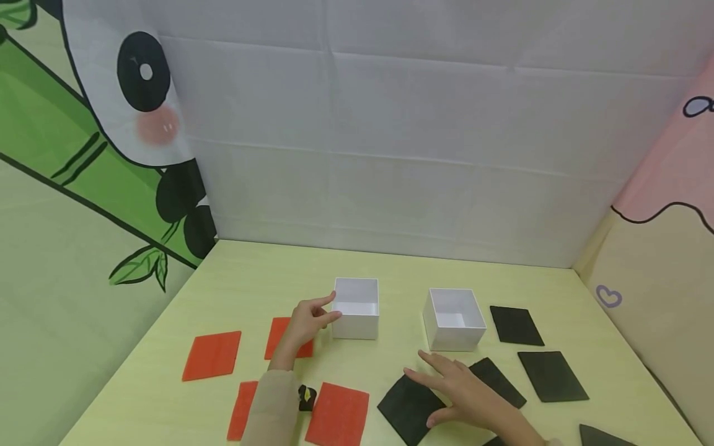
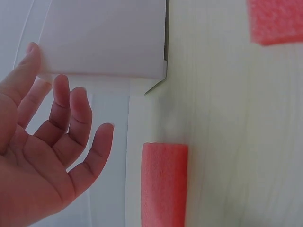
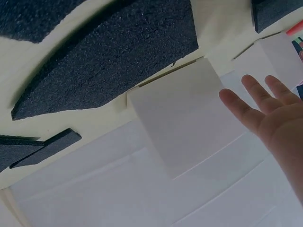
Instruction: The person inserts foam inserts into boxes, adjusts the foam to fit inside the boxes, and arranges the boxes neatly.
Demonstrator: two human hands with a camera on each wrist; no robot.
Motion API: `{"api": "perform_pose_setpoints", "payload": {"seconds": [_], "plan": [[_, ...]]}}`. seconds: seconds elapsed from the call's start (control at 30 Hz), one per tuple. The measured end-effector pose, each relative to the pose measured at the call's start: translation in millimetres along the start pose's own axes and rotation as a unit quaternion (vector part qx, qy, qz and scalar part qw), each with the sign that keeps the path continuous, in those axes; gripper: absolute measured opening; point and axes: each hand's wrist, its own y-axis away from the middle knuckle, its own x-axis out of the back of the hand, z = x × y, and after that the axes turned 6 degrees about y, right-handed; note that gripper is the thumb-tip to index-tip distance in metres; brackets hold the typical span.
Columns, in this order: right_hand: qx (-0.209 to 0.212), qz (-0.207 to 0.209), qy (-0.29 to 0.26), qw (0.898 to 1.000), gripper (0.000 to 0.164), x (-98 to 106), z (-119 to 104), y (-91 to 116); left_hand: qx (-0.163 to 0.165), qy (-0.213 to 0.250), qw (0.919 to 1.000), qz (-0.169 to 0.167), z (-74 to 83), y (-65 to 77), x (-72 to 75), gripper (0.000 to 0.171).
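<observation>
My left hand [image 1: 307, 321] is at the near left corner of a white open-topped box [image 1: 357, 327], thumb and index fingertips right at its rim. In the left wrist view its other fingers bend loosely beside the box, holding nothing. My right hand [image 1: 457, 389] hovers with spread fingers over a black foam square [image 1: 411, 406] and a second black piece [image 1: 498, 383]. Just beyond its fingertips stands another white open box [image 1: 457, 337]. A red foam square [image 1: 277, 334] lies partly hidden behind the left hand.
More red squares [image 1: 212, 355] are scattered on the left of the pale yellow table [image 1: 268, 266], more black squares [image 1: 552, 376] on the right. A small black thing with a yellow mark [image 1: 307, 397] shows beside the left sleeve [image 1: 271, 409]. A white sheet [image 1: 390, 155] hangs behind the table.
</observation>
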Motion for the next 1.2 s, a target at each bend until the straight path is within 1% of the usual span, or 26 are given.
{"api": "perform_pose_setpoints", "payload": {"seconds": [0.1,0.23,0.33,0.47,0.6,0.77,0.93,1.2], "plan": [[0.002,-0.022,0.004,1.0,0.08,-5.1,0.8,-2.7,0.0,0.001,1.0,0.0,-0.3,-0.2,0.5,0.052],[0.021,-0.025,0.019,0.999,0.081,-9.9,2.1,-5.7,0.0,-0.002,1.0,0.001,1.4,-0.2,1.3,0.051],[0.026,-0.03,0.024,0.999,0.08,-11.2,3.3,-8.4,0.0,-0.003,1.0,0.0,3.2,0.0,1.8,0.051],[0.011,-0.056,0.022,0.998,0.079,-12.4,5.6,-13.1,0.004,-0.004,1.0,-0.002,3.9,0.5,2.5,0.052],[0.001,-0.072,0.02,0.997,0.082,-13.3,6.7,-16.1,0.007,-0.008,0.9999,-0.004,4.5,0.8,3.1,0.052],[-0.008,-0.086,0.014,0.996,0.086,-14.0,4.5,-19.1,0.0,-0.016,0.9999,-0.005,6.0,0.8,3.1,0.051],[-0.008,-0.107,0.03,0.994,0.086,-16.5,3.1,-22.6,-0.002,-0.014,0.9999,-0.007,5.6,0.9,2.4,0.051],[0.002,-0.106,0.045,0.993,0.085,-19.3,7.1,-22.8,-0.01,-0.013,0.9999,-0.005,3.8,0.0,0.2,0.05]]}}
